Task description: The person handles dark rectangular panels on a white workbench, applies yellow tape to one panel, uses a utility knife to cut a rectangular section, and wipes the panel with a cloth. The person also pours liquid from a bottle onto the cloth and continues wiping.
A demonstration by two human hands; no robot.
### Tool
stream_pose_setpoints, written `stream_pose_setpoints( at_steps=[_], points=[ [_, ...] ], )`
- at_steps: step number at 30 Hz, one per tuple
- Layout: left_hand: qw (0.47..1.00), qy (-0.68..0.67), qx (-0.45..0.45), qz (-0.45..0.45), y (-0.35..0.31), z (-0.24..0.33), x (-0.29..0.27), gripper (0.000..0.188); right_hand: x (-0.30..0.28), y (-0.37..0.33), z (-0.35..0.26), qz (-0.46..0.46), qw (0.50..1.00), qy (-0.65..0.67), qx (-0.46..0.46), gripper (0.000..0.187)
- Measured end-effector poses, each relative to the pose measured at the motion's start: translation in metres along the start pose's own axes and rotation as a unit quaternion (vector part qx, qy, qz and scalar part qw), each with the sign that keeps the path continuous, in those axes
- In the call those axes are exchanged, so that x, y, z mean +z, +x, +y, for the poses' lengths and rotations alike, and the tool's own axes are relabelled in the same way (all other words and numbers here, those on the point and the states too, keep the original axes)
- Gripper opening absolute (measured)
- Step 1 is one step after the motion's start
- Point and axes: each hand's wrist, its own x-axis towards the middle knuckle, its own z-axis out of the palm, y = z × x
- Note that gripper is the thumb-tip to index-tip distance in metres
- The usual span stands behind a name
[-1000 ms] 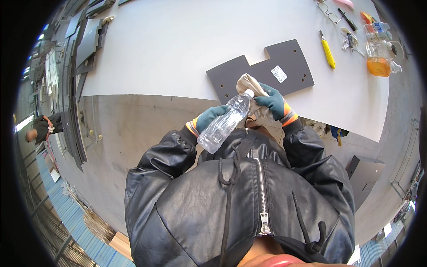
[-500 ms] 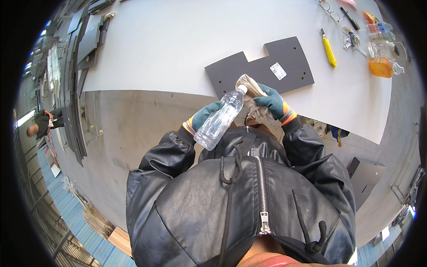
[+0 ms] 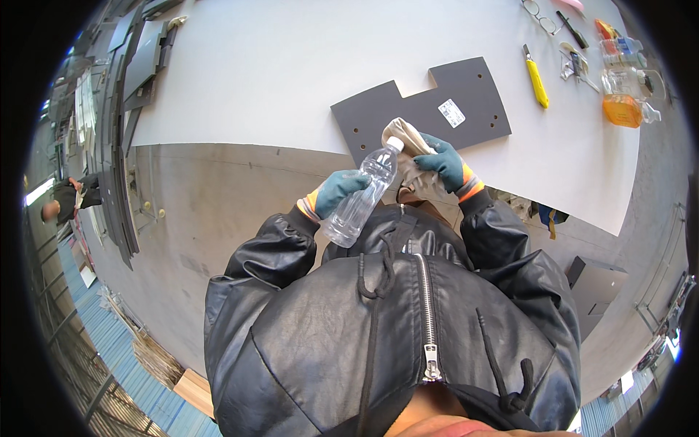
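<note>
A clear plastic bottle [image 3: 362,197] with a white cap is tilted in front of me, its cap end up and to the right. My left hand [image 3: 341,193], in a teal glove with an orange-striped cuff, is closed round the bottle's side. In a matching glove, my right hand [image 3: 443,162] grips a crumpled beige cloth [image 3: 412,154], which sits right beside the cap. Just beyond both hands, a dark grey notched panel [image 3: 422,109] with small holes and a white label lies on the white table [image 3: 255,73].
On the table's right lie a yellow utility knife [image 3: 536,80], a black marker [image 3: 572,29] and glasses [image 3: 540,16]. A bottle of orange liquid [image 3: 623,111] stands at the right edge. Dark panels [image 3: 116,146] are stacked at the left, with another person [image 3: 69,200] beyond them.
The bottle has turned slightly more upright in my left hand, whose fingers now show across its side. My right hand and the cloth have barely shifted.
</note>
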Motion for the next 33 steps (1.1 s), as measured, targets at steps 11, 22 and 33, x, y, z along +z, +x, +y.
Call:
stream_pose_setpoints(
  at_steps=[11,22,33],
  points=[
    [0.927,0.011,0.123,0.354,0.026,0.045,-0.033,0.064,-0.045,-0.014,-0.022,0.101,0.991,0.038,-0.077,0.059],
    [0.749,0.118,0.275,0.591,0.09,0.007,-0.124,0.07,-0.095,-0.004,-0.056,0.315,0.919,-0.134,-0.194,0.051],
    [0.672,0.017,0.221,0.706,0.114,-0.012,-0.05,0.083,-0.126,0.068,-0.013,0.417,0.539,-0.684,-0.259,0.062]
  ],
)
